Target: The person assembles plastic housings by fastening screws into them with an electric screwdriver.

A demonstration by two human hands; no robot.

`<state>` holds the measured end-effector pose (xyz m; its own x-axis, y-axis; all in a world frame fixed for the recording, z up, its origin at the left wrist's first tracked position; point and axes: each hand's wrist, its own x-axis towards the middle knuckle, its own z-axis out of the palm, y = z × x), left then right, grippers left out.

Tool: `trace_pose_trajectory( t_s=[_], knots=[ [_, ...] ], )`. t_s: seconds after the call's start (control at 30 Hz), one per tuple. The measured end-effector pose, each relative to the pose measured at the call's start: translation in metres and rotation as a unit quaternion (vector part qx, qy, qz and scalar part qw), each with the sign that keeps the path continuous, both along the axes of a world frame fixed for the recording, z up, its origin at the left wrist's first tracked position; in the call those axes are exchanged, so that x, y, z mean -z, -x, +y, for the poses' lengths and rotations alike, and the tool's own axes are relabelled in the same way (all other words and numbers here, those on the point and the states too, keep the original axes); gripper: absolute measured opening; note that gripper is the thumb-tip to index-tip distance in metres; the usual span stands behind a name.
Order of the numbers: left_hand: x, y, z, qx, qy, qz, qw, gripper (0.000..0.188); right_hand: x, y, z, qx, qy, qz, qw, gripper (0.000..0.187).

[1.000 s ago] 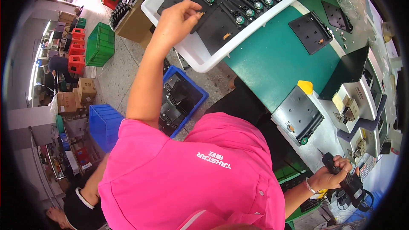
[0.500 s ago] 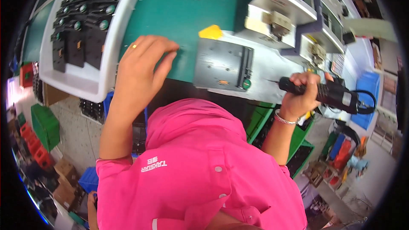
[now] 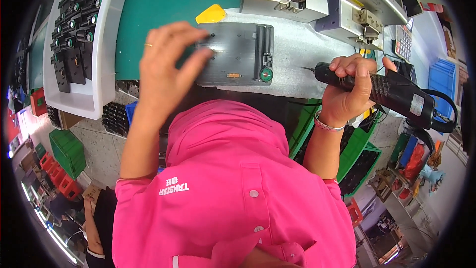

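Note:
My left hand (image 3: 171, 52) hovers, a little blurred, at the left edge of a dark flat panel (image 3: 233, 52). Its fingers are apart with nothing between them; whether the fingertips touch the panel I cannot tell. On the panel's right side runs a black ribbed strip with a round green part (image 3: 266, 74) at its lower end, and a small copper-coloured contact lies at the bottom edge. To the right, my right hand (image 3: 349, 87) is wrapped around a black corded electric screwdriver (image 3: 391, 97). Its thin bit points left toward the panel, clear of it.
A yellow piece (image 3: 211, 14) lies just above the panel on the green mat (image 3: 163, 10). At left stands a white tray (image 3: 101, 64) of black parts with green round ends. Metal dispensing machines (image 3: 285, 2) line the far right, near a calculator (image 3: 404, 41).
My left hand has come closer to the panel, its fingers now reaching its left edge. The screwdriver stays in my right hand. The view has shifted, so the bench things sit farther left.

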<state>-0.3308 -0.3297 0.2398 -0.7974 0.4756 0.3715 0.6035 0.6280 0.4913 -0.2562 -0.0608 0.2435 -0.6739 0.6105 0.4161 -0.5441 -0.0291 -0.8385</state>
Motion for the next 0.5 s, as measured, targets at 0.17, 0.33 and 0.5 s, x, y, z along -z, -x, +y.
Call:
trace_pose_trajectory(
  t_s=[0.17, 0.33, 0.5],
  knots=[
    [-0.003, -0.026, 0.046, 0.097, -0.023, -0.055, 0.993, 0.031, 0.000, 0.000, -0.001, -0.007, 0.004, 0.001, 1.000, 0.049],
    [0.002, -0.016, 0.054, 0.158, 0.023, -0.070, 0.985, 0.024, 0.001, -0.001, -0.003, -0.008, -0.001, 0.011, 1.000, 0.049],
    [0.003, -0.007, 0.060, 0.205, 0.025, -0.081, 0.975, 0.016, 0.001, -0.001, -0.003, -0.001, 0.012, 0.010, 1.000, 0.049]
  ],
)
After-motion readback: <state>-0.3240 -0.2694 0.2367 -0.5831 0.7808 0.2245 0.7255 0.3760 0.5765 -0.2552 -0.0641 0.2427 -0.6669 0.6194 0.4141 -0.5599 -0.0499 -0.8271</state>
